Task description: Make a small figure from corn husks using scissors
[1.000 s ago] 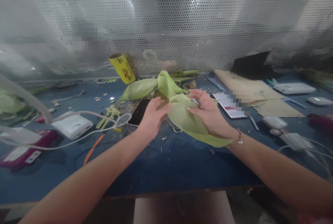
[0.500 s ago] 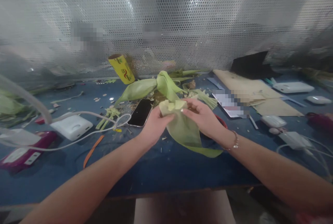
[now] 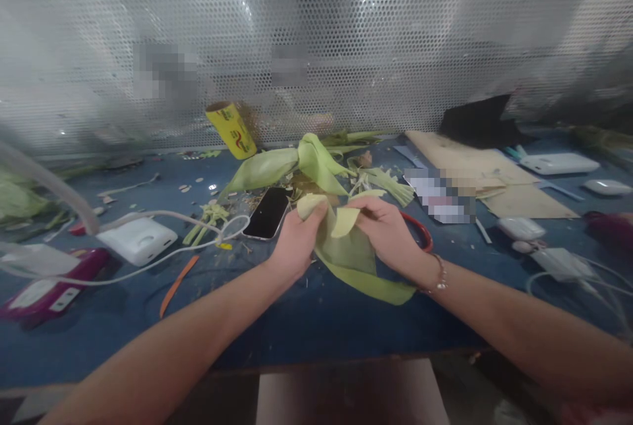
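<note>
a perforated metal panel (image 3: 326, 29) stands behind the work area. in front of it, a blue table (image 3: 277, 339) supports all parts. tan paper sheets (image 3: 445, 148) lie at the right rear of the table. a pale green sheet (image 3: 349, 257), leaf-like in outline, is positioned between the two hands, above the table near its middle. its upper edge lies at the fingertips; its body hangs below them, with the lower edge extending toward the right wrist. the left hand (image 3: 297, 240) is nearly closed, thumb uppermost, pinching the upper left edge. the right hand (image 3: 390, 230) is partly curled, fingertips pinching the upper right edge beside a folded flap. a green folded strip (image 3: 316, 161) rests just behind both hands. a yellow tube (image 3: 231, 132) leans at the rear. a dark-screened phone (image 3: 267, 213) lies just beside the left hand. a red loop (image 3: 422, 234), partly hidden, lies beside the right hand. a thin bracelet (image 3: 440, 273) encircles the right wrist.
</note>
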